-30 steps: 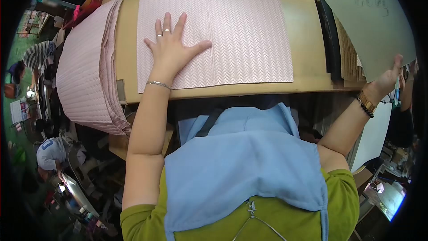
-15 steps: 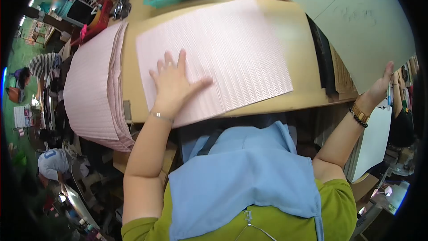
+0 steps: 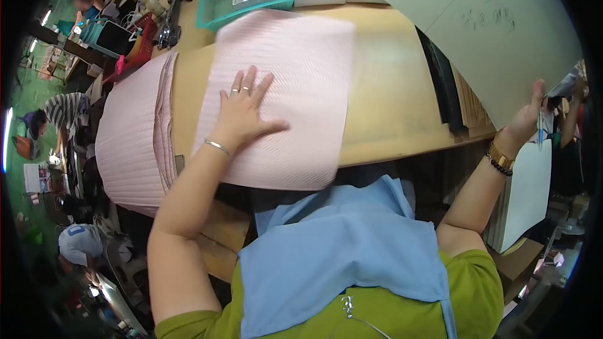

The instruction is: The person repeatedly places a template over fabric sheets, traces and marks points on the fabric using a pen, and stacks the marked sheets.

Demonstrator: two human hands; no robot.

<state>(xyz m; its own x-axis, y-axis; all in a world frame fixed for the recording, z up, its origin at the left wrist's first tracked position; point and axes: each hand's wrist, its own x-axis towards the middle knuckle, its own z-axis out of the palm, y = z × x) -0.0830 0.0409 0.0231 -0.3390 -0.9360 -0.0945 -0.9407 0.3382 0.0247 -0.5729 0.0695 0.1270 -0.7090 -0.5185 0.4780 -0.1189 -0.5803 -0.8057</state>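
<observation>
Pink sheet (image 3: 301,150) lies under the left hand (image 3: 245,116), fingers spread wide, gripping nothing; the right hand (image 3: 522,124) is at the large board (image 3: 477,37), though I can't tell its grip.

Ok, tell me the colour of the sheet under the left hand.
The sheet is pale pink, best seen in the head view.

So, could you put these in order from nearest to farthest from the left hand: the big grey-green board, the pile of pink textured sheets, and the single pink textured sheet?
1. Single pink sheet: directly under the left hand.
2. Pink pile: a little to the hand's left.
3. Grey-green board: far over on the right.
</observation>
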